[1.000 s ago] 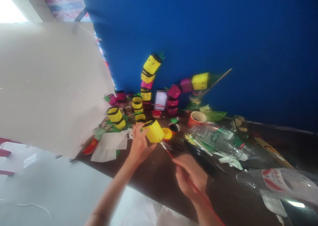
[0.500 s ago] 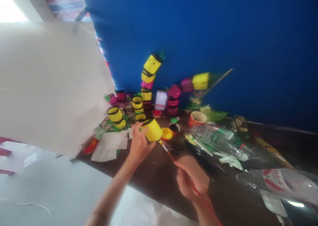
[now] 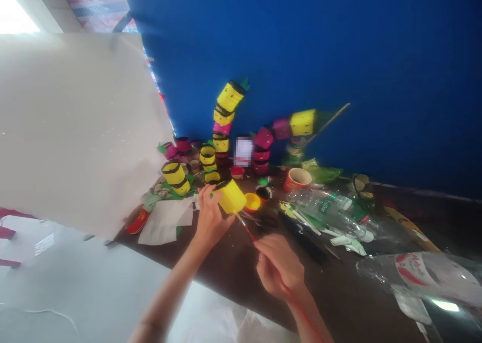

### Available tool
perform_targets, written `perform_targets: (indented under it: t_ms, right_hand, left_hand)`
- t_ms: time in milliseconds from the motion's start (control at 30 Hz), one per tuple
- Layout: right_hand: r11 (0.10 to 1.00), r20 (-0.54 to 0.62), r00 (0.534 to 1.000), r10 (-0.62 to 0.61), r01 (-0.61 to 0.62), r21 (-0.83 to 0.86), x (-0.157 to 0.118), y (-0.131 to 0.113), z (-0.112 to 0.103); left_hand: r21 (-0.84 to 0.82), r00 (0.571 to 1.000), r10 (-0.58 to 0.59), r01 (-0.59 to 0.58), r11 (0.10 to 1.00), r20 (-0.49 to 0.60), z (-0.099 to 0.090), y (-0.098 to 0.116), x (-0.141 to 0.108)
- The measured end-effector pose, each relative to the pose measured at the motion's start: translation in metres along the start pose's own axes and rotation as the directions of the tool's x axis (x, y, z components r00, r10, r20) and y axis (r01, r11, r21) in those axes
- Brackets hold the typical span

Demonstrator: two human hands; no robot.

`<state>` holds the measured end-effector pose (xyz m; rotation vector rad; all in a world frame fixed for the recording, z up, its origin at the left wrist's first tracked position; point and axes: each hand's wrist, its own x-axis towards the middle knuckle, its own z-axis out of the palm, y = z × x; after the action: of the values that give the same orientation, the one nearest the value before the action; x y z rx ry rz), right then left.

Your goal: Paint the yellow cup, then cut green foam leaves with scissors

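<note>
Brush point(image 3: 246, 226) touches container point(image 3: 232, 196) at edge, tabletop point(image 3: 229, 267) between hands point(image 3: 211, 215) point(image 3: 279, 263).

Left hand point(image 3: 211, 216) higher, right hand point(image 3: 279, 263) lower, apart.
Both grip with bent fingers point(image 3: 206, 198); bare forearms point(image 3: 173, 287) slant inward and upward.

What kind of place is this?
Probably a craft corner or small makeshift workshop: the right hand holds a red-handled paintbrush at a yellow cup-shaped container in the left hand, and similar yellow and magenta containers are stacked before a blue panel.
</note>
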<state>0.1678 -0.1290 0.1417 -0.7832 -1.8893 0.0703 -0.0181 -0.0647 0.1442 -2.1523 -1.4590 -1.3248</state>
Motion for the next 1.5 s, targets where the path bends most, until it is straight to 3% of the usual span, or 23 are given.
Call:
perform_targets:
  t_ms: [133,333,433,633,833,967,1200,1267,1367,1500]
  right_hand:
    - [0.999,-0.072,0.997,0.039,-0.036,0.031,0.003,-0.002,-0.007]
    - [0.923,-0.114,0.935,0.337,-0.304,0.234,-0.001,0.002,-0.017]
    - [0.89,-0.09,0.911,0.402,-0.366,0.272,-0.004,0.005,-0.016]
    - [0.874,-0.046,0.904,0.426,-0.398,0.278,0.002,0.004,-0.014]
    - [0.896,-0.089,0.928,0.361,-0.319,0.309,0.0,0.007,-0.018]
    - [0.898,-0.126,0.913,0.387,-0.342,0.278,0.001,0.004,-0.018]
    - [0.899,-0.077,0.927,0.367,-0.332,0.287,-0.003,0.006,-0.02]
    - [0.882,-0.092,0.898,0.43,-0.397,0.253,-0.007,0.015,-0.022]
    - [0.803,-0.077,0.802,0.592,-0.58,0.134,-0.006,0.036,-0.02]
    - [0.767,0.028,0.769,0.639,-0.633,-0.105,0.009,0.066,-0.006]
  left_hand:
    - [-0.002,1.0,-0.017,0.017,1.0,-0.022,0.001,-0.003,-0.001]
    - [-0.124,0.998,-0.044,0.038,0.992,-0.047,0.004,-0.018,-0.002]
    - [-0.171,0.997,-0.043,0.033,0.985,-0.057,0.005,-0.022,-0.003]
    - [-0.209,0.997,-0.034,0.02,0.978,-0.064,0.004,-0.021,-0.004]
    - [-0.202,0.999,-0.018,0.008,0.979,-0.046,0.003,-0.021,-0.004]
    - [-0.199,0.998,-0.001,-0.011,0.98,-0.061,0.004,-0.018,-0.003]
    - [-0.188,0.998,-0.002,-0.009,0.982,-0.062,0.004,-0.022,-0.005]
    - [-0.164,0.997,-0.009,-0.004,0.986,-0.077,0.002,-0.025,-0.006]
    - [-0.145,0.994,-0.019,0.004,0.989,-0.103,0.0,-0.03,-0.008]
    - [-0.144,0.994,-0.073,0.061,0.988,-0.078,-0.002,-0.032,-0.013]
